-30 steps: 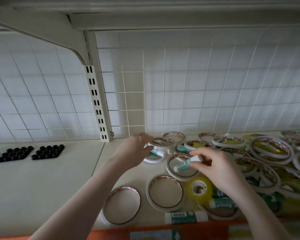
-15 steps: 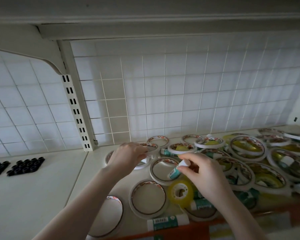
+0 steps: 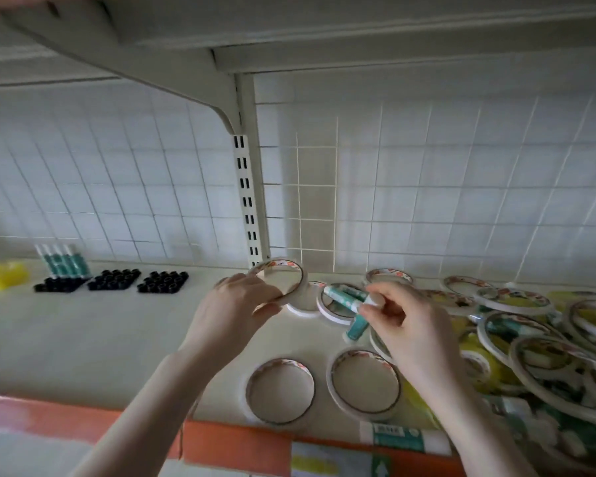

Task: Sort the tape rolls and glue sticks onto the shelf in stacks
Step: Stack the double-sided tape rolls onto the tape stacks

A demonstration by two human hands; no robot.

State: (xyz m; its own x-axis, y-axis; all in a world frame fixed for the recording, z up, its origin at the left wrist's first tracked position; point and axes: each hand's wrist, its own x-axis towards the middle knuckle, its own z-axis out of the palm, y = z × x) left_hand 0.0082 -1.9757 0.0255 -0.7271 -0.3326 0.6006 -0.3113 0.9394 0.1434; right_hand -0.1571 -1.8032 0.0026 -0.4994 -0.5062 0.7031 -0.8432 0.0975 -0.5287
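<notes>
Nearest me, a glue stick [image 3: 405, 436] lies flat along the orange shelf edge [image 3: 221, 442], below my right wrist, and two tape rolls [image 3: 280, 390] lie flat just this side of my hands. My right hand [image 3: 398, 321] pinches glue sticks [image 3: 346, 296] by their white caps; I count at least two, one pointing its long axis away to the left toward my other hand, another hanging down toward me. My left hand [image 3: 236, 304] grips a tape roll [image 3: 283, 277] by its rim, tilted up off the shelf [image 3: 83, 332], with the hole facing me. To the right of both grips sprawls the unsorted heap of rolls [image 3: 530, 339]. Farther back and well to the left of my left hand stands a row of upright glue sticks [image 3: 62, 261] behind three black holders [image 3: 114, 280], with yellow tape rolls [image 3: 2, 275] beyond. I judge the sticks must travel left across my left hand, so that hand is nearer the row.
</notes>
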